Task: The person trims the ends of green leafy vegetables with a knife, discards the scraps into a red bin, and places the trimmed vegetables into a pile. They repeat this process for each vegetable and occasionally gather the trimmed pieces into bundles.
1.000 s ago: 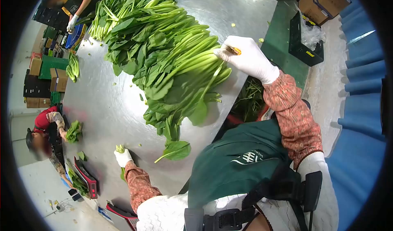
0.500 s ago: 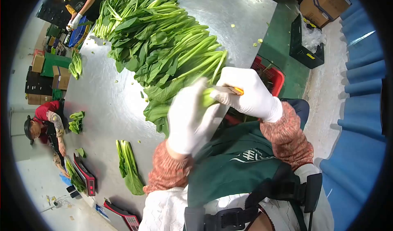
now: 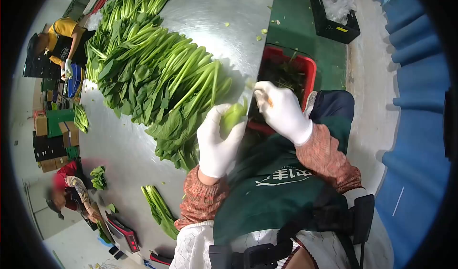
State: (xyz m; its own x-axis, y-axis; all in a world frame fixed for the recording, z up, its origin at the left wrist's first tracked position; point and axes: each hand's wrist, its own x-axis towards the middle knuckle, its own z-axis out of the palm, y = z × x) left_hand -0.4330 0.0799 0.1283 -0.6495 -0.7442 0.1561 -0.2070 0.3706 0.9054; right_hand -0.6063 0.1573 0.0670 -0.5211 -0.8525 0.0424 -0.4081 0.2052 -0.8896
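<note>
My left hand [image 3: 214, 142], in a white glove, is closed around a green choy sum stalk [image 3: 233, 116], its pale base pointing away from me. Just to the right, my gloved right hand [image 3: 284, 114] is closed on a small orange-handled knife [image 3: 270, 101]; its blade cannot be made out. A blurred pale scrap [image 3: 249, 84] shows near the right fingertips. Beyond my left hand lies a long heap of choy sum [image 3: 162, 73], stems toward the right. One separate bunch [image 3: 160, 212] lies on the metal table to the left of my left forearm.
A red crate [image 3: 310, 73] holding green trimmings stands below the right edge of the metal table [image 3: 214, 11]. Two people [image 3: 67, 40] work along the far left side, one near a red scale [image 3: 125, 233]. A black crate [image 3: 334, 23] with plastic stands on the floor.
My hands have moved apart, the right drawing away from the stalk in my left. The view has shifted, showing more of the red crate.
</note>
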